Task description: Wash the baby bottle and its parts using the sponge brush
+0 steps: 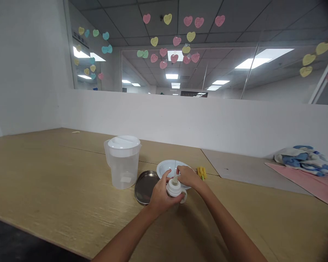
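Left hand (161,194) grips a white, handled plastic bottle (174,189), lower centre; right hand (188,176) curls at its translucent tip (175,180), hold unclear!

Showed plain white on the collar and handle of the baby bottle (174,191), with a pale translucent teat (175,180). Had frosted, see-through white on the pitcher (124,169), solid white on its lid (125,141) and on the bowl (166,165), silver-grey on the metal tray (146,186). Included a tan tabletop (57,174), a crumpled towel (303,160) patchy with blue and white, and heart-shaped notes (188,21) in pink, yellow, green and blue.
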`<state>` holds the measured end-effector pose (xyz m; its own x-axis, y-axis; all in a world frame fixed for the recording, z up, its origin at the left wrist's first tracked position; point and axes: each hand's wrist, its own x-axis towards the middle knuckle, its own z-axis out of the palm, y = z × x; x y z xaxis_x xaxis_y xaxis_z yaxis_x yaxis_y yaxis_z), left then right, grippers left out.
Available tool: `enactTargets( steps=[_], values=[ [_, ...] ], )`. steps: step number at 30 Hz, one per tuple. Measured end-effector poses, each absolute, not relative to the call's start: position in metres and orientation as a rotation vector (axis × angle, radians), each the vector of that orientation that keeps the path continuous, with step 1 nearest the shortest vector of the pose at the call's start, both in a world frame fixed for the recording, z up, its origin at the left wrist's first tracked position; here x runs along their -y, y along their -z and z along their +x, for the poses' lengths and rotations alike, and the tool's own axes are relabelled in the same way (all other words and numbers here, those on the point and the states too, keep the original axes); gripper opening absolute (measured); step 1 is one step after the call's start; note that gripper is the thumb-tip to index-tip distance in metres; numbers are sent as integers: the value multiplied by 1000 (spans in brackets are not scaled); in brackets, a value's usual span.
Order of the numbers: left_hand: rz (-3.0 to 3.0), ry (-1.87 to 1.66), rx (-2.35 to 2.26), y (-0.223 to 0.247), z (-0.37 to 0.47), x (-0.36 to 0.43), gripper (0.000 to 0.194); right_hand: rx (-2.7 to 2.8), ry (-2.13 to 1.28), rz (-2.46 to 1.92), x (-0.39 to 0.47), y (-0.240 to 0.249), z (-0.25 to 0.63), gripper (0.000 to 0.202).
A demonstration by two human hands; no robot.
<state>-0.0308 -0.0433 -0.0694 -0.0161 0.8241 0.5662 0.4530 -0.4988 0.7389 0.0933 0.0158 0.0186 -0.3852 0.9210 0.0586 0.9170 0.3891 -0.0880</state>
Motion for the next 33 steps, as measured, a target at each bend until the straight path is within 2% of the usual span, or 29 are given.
enactTargets(
  steps=[5, 10, 12, 16, 23, 28, 31, 33],
  values=[
    [1952, -1517, -1332, 70, -31, 43, 86, 2583, -115, -1619, -19, -13, 96, 27],
    [1954, -1522, -1367, 69, -31, 44, 85, 2388, -101, -1576, -11, -27, 98, 26],
    [1949, -1521, -1381, 69, -30, 44, 85, 2394, -200, -1550, -2, -37, 98, 27],
    [1943, -1542, -1331, 70, -30, 43, 90, 2548, -535, -1481, 18, -54, 100, 43],
    [1926, -1550, -1260, 69, -30, 44, 89, 2667, -414, -1424, 33, -59, 97, 54],
    [1927, -1540, -1285, 68, -31, 43, 92, 2743, -117, -1447, 35, -50, 86, 38],
    [1913, -1535, -1283, 67, -31, 43, 92, 2805, -145, -1335, 32, -50, 88, 27],
    [1897, -1515, -1261, 66, -32, 44, 93, 2858, -246, -1184, 30, -52, 93, 28]
  ],
)
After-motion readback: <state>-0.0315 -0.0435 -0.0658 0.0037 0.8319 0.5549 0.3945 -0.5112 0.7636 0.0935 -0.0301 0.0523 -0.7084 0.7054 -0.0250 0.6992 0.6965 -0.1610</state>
